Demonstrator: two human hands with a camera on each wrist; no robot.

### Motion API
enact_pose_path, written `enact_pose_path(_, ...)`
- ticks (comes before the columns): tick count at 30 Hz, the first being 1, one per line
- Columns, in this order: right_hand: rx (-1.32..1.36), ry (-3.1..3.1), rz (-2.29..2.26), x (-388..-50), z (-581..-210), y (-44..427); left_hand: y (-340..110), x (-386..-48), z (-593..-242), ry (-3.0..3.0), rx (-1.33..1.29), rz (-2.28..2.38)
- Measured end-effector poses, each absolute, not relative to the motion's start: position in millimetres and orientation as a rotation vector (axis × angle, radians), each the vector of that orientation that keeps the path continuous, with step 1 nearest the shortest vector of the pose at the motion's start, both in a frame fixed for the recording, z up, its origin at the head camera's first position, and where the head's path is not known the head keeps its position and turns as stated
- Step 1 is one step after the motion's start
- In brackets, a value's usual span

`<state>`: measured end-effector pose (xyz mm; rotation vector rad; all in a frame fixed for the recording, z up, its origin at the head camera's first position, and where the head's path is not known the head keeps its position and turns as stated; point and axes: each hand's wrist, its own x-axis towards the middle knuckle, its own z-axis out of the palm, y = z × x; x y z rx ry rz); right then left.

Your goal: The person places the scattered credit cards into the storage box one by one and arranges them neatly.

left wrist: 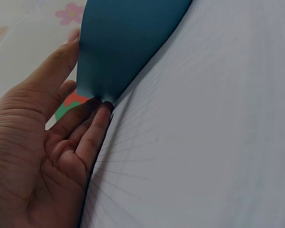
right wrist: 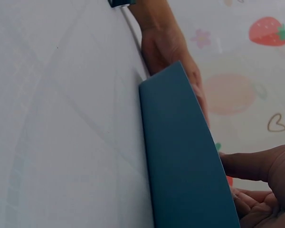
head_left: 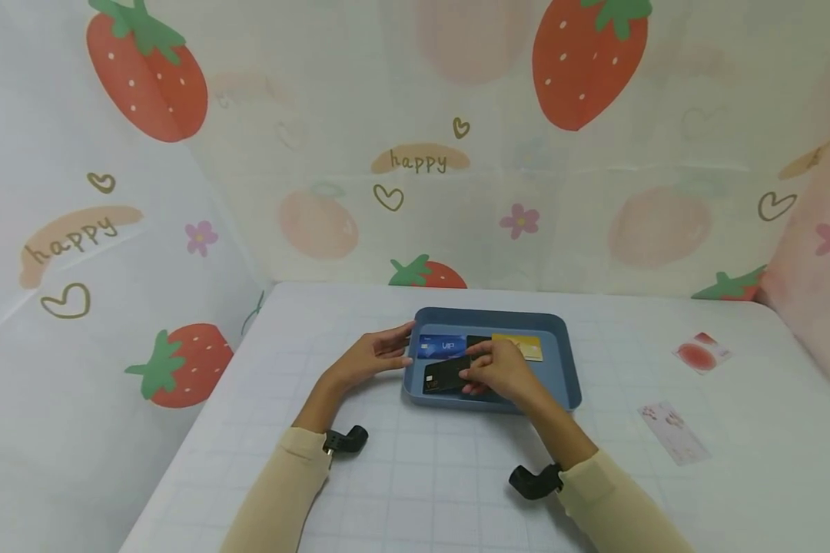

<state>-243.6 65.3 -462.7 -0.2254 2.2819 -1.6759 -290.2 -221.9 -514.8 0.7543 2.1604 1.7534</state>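
Right hand (head_left: 501, 372) pinching the black card (head_left: 443, 376) in the tray (head_left: 572, 369), near the desk's (head_left: 401, 476) far edge! Left hand (head_left: 365, 358), fingers loosely extended, touches the tray's side. Looks like card-arranging; next calls for squaring it below the blue card (head_left: 439, 347).

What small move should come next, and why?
I'd probably have the right hand turn the near black card square with the blue card: it lies at a slant, and that hand is at its right end. The left hand is at the left side of the tray, so it could likely steady it.
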Motion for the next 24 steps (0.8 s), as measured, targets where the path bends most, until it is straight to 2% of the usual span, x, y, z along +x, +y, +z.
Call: enact_pose_path(24, -0.208, 2.268, -1.645, -240.5, -468.1, 55.1, -222.6, -294.1, -516.7, 2.167, 0.777, 1.747)
